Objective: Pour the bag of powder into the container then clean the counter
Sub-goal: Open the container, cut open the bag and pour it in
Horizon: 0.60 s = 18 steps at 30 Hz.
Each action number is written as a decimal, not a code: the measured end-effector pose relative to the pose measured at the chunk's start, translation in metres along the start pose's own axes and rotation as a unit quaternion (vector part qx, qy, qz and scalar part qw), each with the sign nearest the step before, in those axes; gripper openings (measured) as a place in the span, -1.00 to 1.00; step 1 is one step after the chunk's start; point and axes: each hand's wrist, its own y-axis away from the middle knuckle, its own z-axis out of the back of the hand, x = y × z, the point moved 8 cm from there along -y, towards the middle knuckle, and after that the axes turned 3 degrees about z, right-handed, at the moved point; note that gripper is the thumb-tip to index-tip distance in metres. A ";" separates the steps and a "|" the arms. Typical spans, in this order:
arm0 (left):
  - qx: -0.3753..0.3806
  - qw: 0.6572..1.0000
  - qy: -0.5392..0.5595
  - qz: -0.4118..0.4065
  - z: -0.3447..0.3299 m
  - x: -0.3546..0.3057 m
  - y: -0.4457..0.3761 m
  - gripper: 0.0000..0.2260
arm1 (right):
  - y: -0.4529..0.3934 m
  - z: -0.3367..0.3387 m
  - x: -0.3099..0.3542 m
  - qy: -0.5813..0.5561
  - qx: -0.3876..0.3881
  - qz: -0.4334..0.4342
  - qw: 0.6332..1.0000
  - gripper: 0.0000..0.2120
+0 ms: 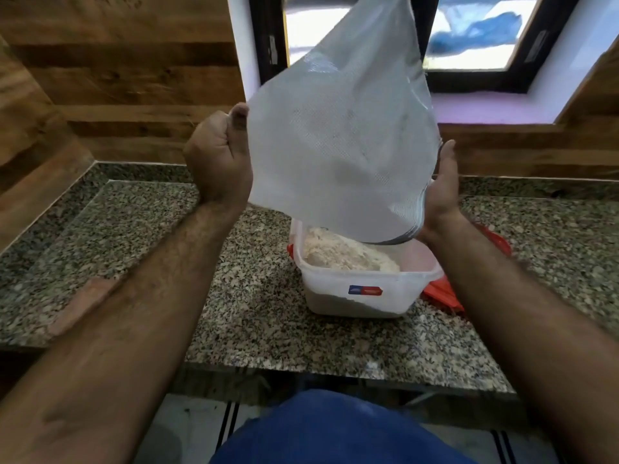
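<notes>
Head view: the bag (341, 128) hangs inverted above the container (365, 289), its long axis tilted, top corner up and away, mouth down just over the rear rim. The left hand (217, 159) is closed in a fist pinching the bag's left edge, raised well above the container. The right hand (442, 192) lies open, palm against the bag's lower right side near the mouth, and is the nearer to the container. Powder (345, 252) is heaped inside, banked toward the left wall. An orange lid (442, 293) lies on the worktop (167, 236) beside and behind the container. No spilled powder is distinguishable.

A home kitchen: speckled granite counter (254, 309), wood-panelled wall (127, 75), and a dark-framed window (475, 78) above.
</notes>
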 end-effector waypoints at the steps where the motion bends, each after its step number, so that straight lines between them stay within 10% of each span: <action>1: 0.005 1.000 0.005 0.022 0.001 0.005 0.003 -0.61 | 0.001 -0.008 -0.001 -0.048 0.024 -0.007 0.999 -0.22; 8: 0.047 0.962 0.036 0.265 0.011 0.093 0.048 -0.39 | 0.007 -0.047 -0.005 -0.142 0.110 -0.037 0.983 -0.22; 18: 0.033 0.813 0.102 0.572 0.060 0.202 0.122 -0.60 | 0.003 -0.172 -0.046 0.166 0.217 -0.033 0.961 -0.56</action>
